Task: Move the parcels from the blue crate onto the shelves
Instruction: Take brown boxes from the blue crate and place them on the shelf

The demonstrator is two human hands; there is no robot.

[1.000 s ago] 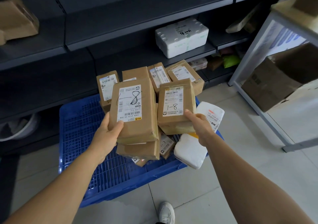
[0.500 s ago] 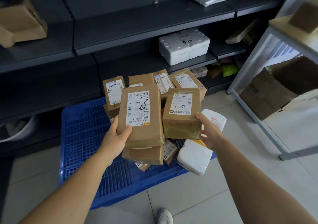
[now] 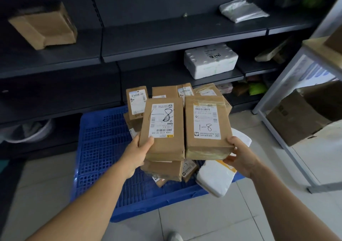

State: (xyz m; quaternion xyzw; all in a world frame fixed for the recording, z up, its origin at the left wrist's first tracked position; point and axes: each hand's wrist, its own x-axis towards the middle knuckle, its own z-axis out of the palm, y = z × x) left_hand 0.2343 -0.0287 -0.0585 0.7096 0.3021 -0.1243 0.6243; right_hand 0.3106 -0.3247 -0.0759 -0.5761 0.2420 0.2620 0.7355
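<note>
Our fingers mostly hidden under boxes. Left hand point(image 3: 137, 152) grips parcel marked 8 point(image 3: 162, 129), right hand point(image 3: 240, 157) grips parcel marked 1-8 point(image 3: 208, 126). Below hands: blue crate point(image 3: 103, 148), more parcels heaped, labels blurry.

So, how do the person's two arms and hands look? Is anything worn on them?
Both arms are bare as far as the picture shows: no sleeves appear. The left hand and the right hand have no gloves, and no ring, watch or bracelet can be seen. No markings are visible on either forearm.
</note>
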